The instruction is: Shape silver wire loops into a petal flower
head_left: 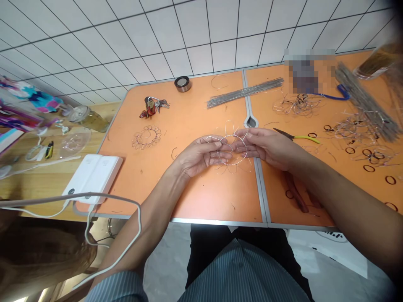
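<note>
Above the middle of the orange table (201, 197), both my hands hold a silvery wire ring (233, 164) edged with thin petal-like loops. On its left side my left hand (200, 155) is closed, thumb and fingers gripping the wire. At the upper right my right hand (267, 144) pinches the ring's edge, with its other fingers behind it. A similar looped wire piece (147, 137) lies flat to the left. Pliers with a yellow-green handle (307, 137) lie just beyond my right hand, and a red-handled tool (296, 193) is partly hidden beneath my right forearm.
A bundle of straight wires (245, 93) and a roll of tape (183, 84) lie toward the wall, near a bunch of keys (154, 107). Tangled wire pieces (349, 128) and small dark rings (369, 168) spread at right. A white power bank (91, 176) with cables sits at left.
</note>
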A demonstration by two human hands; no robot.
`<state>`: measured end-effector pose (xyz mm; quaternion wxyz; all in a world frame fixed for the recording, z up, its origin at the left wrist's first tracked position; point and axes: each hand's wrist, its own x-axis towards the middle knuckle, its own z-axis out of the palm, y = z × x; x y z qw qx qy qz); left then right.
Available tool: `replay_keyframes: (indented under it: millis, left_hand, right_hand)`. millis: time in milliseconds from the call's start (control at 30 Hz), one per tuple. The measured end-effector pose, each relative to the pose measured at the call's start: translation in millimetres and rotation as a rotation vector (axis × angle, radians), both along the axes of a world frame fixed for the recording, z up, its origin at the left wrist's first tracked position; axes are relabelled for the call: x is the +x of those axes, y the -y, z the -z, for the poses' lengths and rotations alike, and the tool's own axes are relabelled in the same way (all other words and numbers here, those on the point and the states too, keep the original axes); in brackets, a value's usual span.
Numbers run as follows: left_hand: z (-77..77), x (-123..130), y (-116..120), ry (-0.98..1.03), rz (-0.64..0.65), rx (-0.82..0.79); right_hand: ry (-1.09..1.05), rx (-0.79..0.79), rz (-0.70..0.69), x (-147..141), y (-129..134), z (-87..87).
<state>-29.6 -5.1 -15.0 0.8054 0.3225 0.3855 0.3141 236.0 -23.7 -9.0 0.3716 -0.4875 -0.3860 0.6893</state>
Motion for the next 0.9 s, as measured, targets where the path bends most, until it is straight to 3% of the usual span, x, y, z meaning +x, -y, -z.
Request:
replay_keyframes:
  millis: [200,433,633,900]
  left_hand:
    - [2.6,1,0,0.027,0.034,0.001]
    - [1.3,2,1,0.015,0.042,-0.007]
    - [-0.3,-1,0,-0.043,0.015,0.009]
    - [1.0,0,-2,-0.1,-0.026,0.017]
  right_hand:
    - [-0.108,-0.086,-0.127,-1,2,1.7]
    - [-0.13,-0.138,-0.14,-1,2,0.4]
    - [-0.129,-0.154,-0.023,1,-1,-2.6]
    - [-0.075,-0.045,0.126,0,-2,-8.8]
